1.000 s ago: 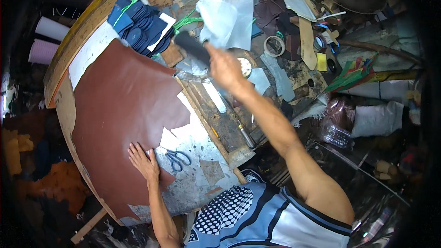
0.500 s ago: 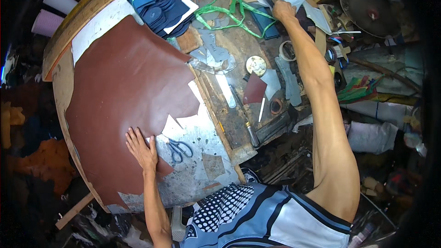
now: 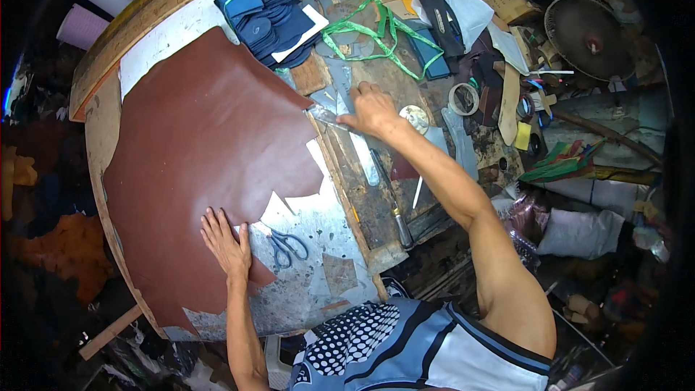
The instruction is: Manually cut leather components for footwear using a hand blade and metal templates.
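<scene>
A large sheet of brown leather covers much of the pale worktop. My left hand lies flat near its lower edge, fingers spread. Beside that hand, dark-handled scissors rest on the bare metal-coloured surface. My right hand hovers over the bench beyond the leather's right edge, thumb apart from the fingers and nothing visible in it. Under and around it are grey cut pieces and clear plastic, partly hidden. A pale flat strip and a long slim tool with a metal-ended handle lie nearer me.
Stacked dark blue cut pieces sit at the far side, beside tangled green ribbon. A black object lies on a white plastic bag. Tape rolls and scraps crowd the right; a round dark fan-like object stands beyond.
My right hand has left the black object on the white bag and moved left and nearer, over the grey pieces. My left hand stays on the leather; the view has shifted slightly.
</scene>
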Available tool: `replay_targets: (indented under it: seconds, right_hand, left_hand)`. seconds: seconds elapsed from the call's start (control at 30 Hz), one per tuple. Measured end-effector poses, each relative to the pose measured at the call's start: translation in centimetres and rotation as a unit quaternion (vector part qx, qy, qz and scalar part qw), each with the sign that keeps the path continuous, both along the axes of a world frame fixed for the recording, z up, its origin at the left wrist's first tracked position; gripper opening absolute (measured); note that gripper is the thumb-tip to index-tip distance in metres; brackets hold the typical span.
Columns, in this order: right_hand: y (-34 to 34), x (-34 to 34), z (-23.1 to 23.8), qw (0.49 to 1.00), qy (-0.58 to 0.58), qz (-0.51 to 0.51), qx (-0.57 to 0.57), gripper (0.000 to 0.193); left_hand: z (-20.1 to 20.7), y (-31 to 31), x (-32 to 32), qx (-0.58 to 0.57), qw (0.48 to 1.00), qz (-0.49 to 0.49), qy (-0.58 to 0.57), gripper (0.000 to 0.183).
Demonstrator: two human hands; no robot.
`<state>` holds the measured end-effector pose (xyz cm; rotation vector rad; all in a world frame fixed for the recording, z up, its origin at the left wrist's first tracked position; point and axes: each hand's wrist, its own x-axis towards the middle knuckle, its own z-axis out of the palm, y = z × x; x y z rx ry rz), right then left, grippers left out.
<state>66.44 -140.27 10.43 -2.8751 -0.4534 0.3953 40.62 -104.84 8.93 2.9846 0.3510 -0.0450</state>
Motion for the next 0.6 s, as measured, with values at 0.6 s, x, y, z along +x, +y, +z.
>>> replay_targets:
  seconds: [0.6]
  right_hand:
    - [2.7, -4.3, -2.6, 0.99, -0.096, -0.089, 0.058, 0.053]
  left_hand:
    - [-0.4, 0.1, 0.1, -0.01, 1.0, -0.004, -0.008, 0.068]
